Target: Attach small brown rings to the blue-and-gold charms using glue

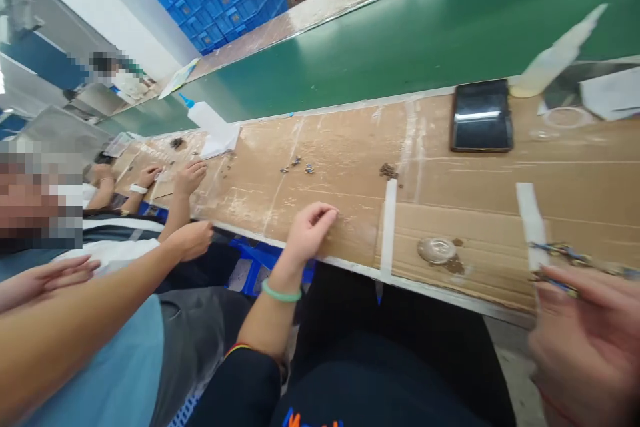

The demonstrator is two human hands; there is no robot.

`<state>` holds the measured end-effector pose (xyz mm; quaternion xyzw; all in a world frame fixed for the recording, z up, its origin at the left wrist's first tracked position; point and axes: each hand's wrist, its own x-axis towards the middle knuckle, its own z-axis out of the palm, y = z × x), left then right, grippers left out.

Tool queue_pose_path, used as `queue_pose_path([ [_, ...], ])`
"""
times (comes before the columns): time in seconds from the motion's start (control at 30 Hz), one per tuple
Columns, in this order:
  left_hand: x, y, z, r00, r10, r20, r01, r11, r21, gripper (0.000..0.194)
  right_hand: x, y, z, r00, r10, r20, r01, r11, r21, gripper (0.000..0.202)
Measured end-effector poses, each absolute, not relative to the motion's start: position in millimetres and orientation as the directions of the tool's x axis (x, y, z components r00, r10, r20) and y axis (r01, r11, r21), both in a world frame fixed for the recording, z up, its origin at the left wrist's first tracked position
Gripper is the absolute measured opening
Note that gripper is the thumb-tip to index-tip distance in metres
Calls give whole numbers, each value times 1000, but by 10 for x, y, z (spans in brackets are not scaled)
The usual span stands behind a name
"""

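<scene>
My left hand [311, 232], with a green bangle at the wrist, is over the front edge of the cardboard-covered bench [340, 147]. Its thumb and forefinger are pressed together, and whatever may be between them is too small to make out. At the lower right, my right hand [583, 337] is blurred, its fingers pinched on a small blue-and-gold metal part [560, 283]. Just beyond those fingertips lies a row of similar parts [570, 253]. A few more small parts [309, 169] and a heap of tiny brown pieces [387, 171] lie farther back on the cardboard.
A clear round dish [437, 251] sits between two white tape strips. Behind are a dark tablet [482, 115], a squeeze bottle [557, 57], another bottle with a blue tip [207, 117] and a green belt [375, 47]. Co-workers' arms [125, 287] reach in from the left.
</scene>
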<state>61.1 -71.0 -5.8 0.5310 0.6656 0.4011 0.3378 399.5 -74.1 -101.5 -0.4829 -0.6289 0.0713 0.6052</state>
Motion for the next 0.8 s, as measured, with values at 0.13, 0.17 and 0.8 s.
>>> queue_pose_path([
  [0.13, 529, -369, -134, -193, 980, -38, 461, 125, 879, 25, 3950, -569, -805, 160, 591, 791, 507, 639, -579, 7],
  [0.17, 553, -270, -170, -179, 983, -42, 470, 123, 874, 23, 3965, -546, -792, 143, 597, 790, 492, 649, -580, 7],
  [0.8, 1337, 888, -395, 133, 991, 24, 943, -134, 305, 22, 4194, -642, -1059, 221, 728, 649, 454, 512, -729, 17],
])
